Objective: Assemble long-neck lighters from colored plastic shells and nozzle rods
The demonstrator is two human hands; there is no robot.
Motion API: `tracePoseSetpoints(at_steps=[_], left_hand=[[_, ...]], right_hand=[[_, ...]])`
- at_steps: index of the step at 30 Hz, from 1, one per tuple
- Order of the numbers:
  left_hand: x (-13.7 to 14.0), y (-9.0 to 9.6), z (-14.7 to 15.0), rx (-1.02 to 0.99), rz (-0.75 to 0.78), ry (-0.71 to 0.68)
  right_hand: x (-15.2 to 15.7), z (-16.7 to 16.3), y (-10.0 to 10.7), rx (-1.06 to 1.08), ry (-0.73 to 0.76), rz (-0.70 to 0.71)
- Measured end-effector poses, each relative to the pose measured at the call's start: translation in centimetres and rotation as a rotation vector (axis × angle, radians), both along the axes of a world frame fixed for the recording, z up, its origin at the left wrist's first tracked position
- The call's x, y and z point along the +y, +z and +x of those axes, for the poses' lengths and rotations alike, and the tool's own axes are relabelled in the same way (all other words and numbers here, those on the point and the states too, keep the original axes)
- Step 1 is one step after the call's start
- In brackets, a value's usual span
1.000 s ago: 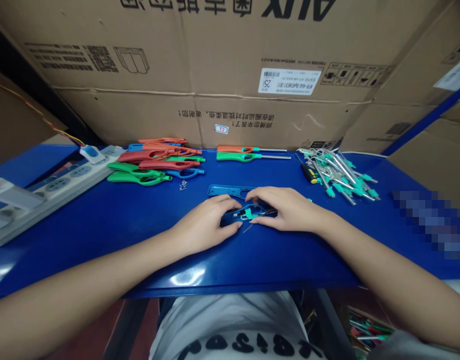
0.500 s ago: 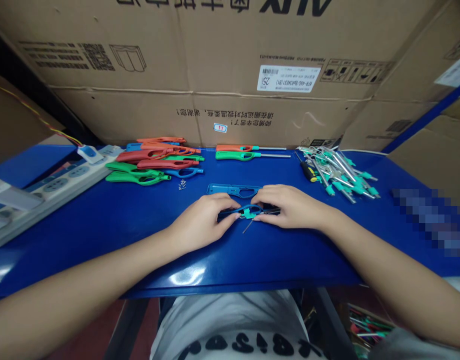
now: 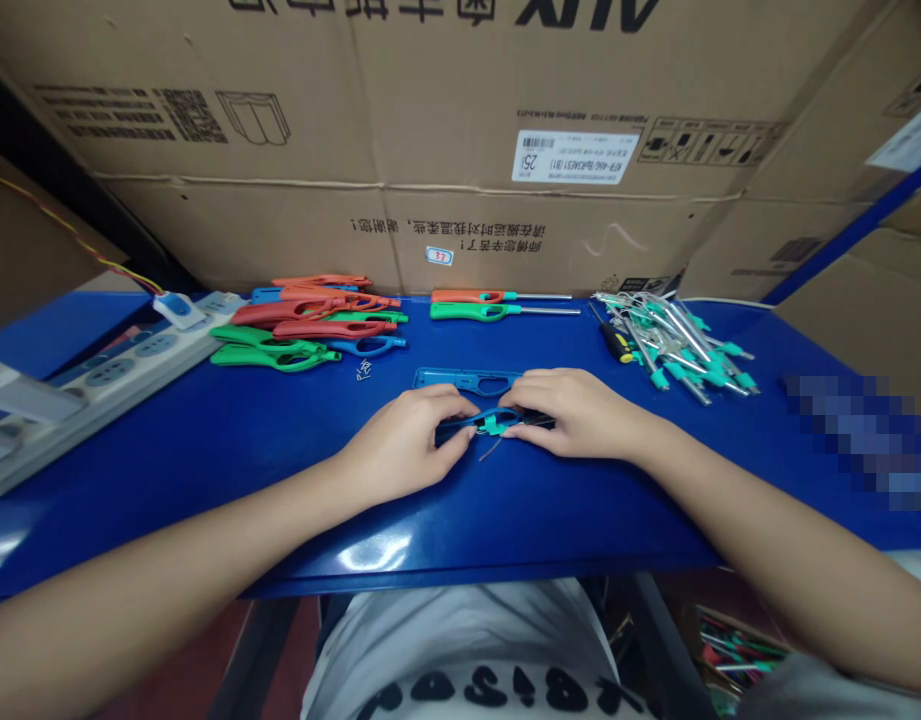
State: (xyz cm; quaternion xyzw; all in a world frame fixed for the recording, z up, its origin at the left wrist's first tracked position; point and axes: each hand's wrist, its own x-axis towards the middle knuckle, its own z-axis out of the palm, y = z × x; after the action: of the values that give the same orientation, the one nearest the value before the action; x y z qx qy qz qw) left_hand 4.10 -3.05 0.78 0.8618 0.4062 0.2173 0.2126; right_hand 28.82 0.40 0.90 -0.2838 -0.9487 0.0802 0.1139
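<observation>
Blue tabletop (image 3: pixel 505 530) fills the work area, backed by a tall sheet of printed cardboard (image 3: pixel 430 150) whose lettering is upside down. At its middle, the fingers of the left hand (image 3: pixel 400 440) are closed around 1 end of a blue casing (image 3: pixel 503 412), thumb on the near side and the other fingers on the far side. The right hand (image 3: pixel 584 415) grasps the opposite end the same way, so the casing lies between the 2 hands, just over the table. A teal part (image 3: pixel 492 425) sits against it between the fingertips, and a thin grey wire (image 3: pixel 491 450) sticks out toward the near edge; finer detail is hidden by the fingers. Just beyond the hands lies a blue half-shell (image 3: pixel 460 380) with a loop at its right end. Farther left are small screws (image 3: pixel 365 370), then a heap of orange, red, green and blue shells (image 3: pixel 317 330). Against the cardboard, 2 lighters with metal rods rest side by side, an orange lighter (image 3: pixel 460 296) behind a green lighter (image 3: pixel 467 311). To the right, a yellow-and-black screwdriver (image 3: pixel 619 346) lies beside a pile of metal tubes (image 3: pixel 685 350) with teal ends. Far left stands a white power strip (image 3: pixel 141 350).
</observation>
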Motion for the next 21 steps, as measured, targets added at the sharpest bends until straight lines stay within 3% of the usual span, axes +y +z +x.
tracePoseSetpoints(at_steps=[8, 14, 21], left_hand=[[0.2, -0.6, 0.2, 0.019, 0.006, 0.042], [1.1, -0.8, 0.0, -0.055, -0.144, 0.172], [1.7, -0.8, 0.0, -0.203, -0.315, 0.187]], right_hand=[[-0.1, -0.2, 0.1, 0.011, -0.004, -0.003], [-0.5, 0.1, 0.4, 0.056, 0.008, 0.088], [-0.4, -0.2, -0.3, 0.058, 0.057, 0.195]])
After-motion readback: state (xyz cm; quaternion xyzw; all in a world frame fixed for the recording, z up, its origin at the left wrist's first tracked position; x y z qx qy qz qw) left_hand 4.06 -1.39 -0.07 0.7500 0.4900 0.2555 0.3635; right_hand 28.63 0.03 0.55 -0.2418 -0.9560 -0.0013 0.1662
